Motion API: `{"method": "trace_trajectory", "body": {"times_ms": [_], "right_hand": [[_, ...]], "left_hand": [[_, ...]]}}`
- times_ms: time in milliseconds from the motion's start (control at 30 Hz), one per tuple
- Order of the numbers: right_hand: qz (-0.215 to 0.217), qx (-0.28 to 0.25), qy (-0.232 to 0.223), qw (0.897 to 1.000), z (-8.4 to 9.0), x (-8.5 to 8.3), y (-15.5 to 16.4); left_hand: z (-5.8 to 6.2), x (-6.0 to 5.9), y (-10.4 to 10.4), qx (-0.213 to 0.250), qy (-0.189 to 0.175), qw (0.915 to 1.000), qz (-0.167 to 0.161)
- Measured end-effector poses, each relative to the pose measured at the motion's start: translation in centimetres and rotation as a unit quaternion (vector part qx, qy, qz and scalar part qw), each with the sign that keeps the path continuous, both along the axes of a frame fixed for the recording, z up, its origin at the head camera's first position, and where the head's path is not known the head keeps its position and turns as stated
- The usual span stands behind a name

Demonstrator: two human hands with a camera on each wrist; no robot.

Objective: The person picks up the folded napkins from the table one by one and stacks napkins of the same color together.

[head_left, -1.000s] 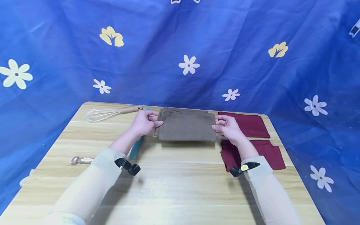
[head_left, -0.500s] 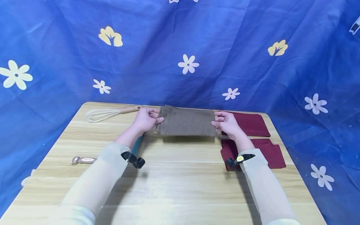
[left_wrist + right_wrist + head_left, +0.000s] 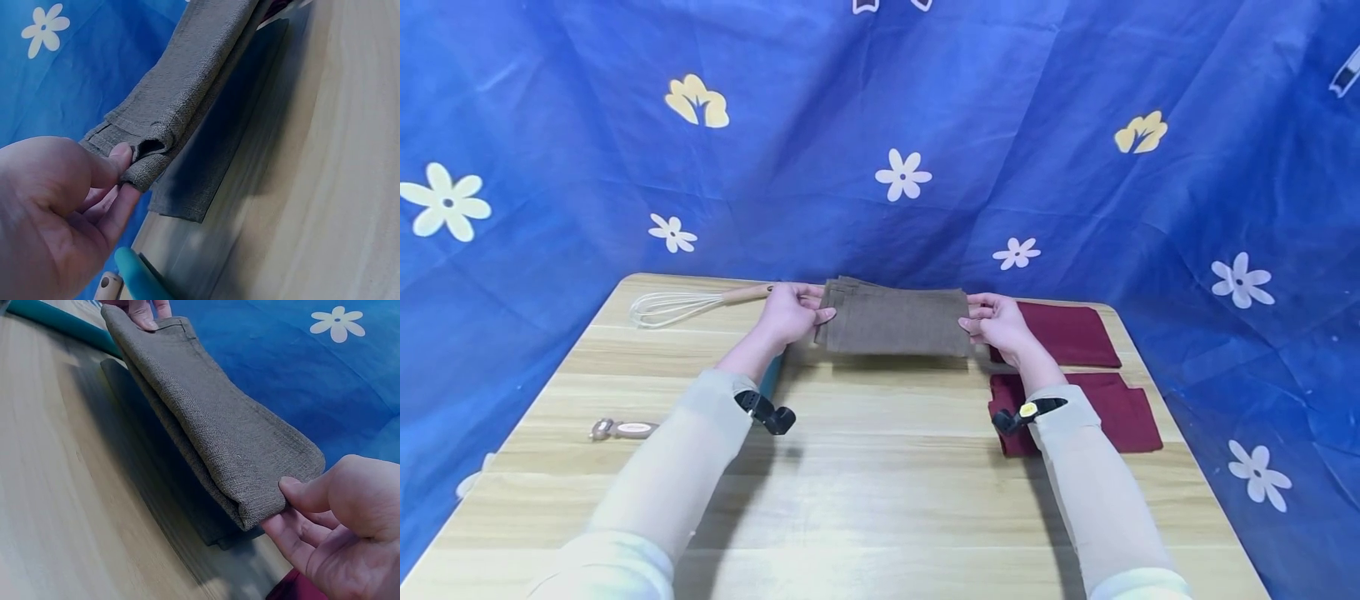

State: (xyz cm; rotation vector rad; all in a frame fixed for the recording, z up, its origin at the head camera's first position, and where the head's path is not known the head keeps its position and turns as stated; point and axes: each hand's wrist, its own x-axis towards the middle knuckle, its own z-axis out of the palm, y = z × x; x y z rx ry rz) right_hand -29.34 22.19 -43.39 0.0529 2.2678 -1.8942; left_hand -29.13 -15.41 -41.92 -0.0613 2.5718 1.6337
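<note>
A folded brown cloth (image 3: pixel 895 321) hangs flat a little above the far part of the wooden table (image 3: pixel 865 483). My left hand (image 3: pixel 790 315) pinches its left end (image 3: pixel 147 159) between thumb and fingers. My right hand (image 3: pixel 1000 325) pinches the folded right end (image 3: pixel 262 500) the same way. Under the lifted cloth another brown cloth (image 3: pixel 162 462) lies flat on the table, in shadow.
Two folded dark red cloths (image 3: pixel 1067 333) (image 3: pixel 1112 412) lie at the right. A wire whisk with a wooden handle (image 3: pixel 688 302) lies at the far left, a teal tool (image 3: pixel 140 278) under my left forearm, a small wooden-handled tool (image 3: pixel 621 429) near the left edge. Blue flowered fabric hangs behind.
Both hands have carried the brown cloth a little farther from me and slightly higher. My forearms have stretched out across the table.
</note>
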Motion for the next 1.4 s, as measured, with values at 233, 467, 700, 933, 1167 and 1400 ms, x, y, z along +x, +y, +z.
{"method": "trace_trajectory", "body": {"times_ms": [233, 467, 700, 933, 1167, 1400], "right_hand": [[-0.004, -0.001, -0.011, 1.000, -0.4, -0.6, -0.1], [-0.005, -0.003, -0.007, 1.000, -0.3, -1.6, -0.5], [-0.007, -0.006, -0.012, 1.000, -0.2, -2.9, -1.2], [-0.004, 0.003, -0.021, 1.000, -0.7, -3.3, -1.4], [-0.018, 0.012, -0.032, 0.999, -2.3, -3.2, -0.9], [-0.012, 0.016, -0.025, 0.999, -3.1, -3.0, -0.8]], "left_hand": [[0.1, -0.5, 0.1, -0.011, 0.002, 0.9999, -0.002], [0.2, -1.4, 0.1, -0.011, 0.001, 0.9999, 0.010], [0.3, -2.2, -0.2, -0.011, 0.007, 0.9996, 0.024], [-0.5, -2.6, 0.3, -0.031, 0.000, 0.9986, 0.042], [-2.0, -2.8, 1.5, -0.054, -0.016, 0.9970, 0.053], [-2.5, -2.4, 1.1, -0.053, -0.040, 0.9973, 0.034]]}}
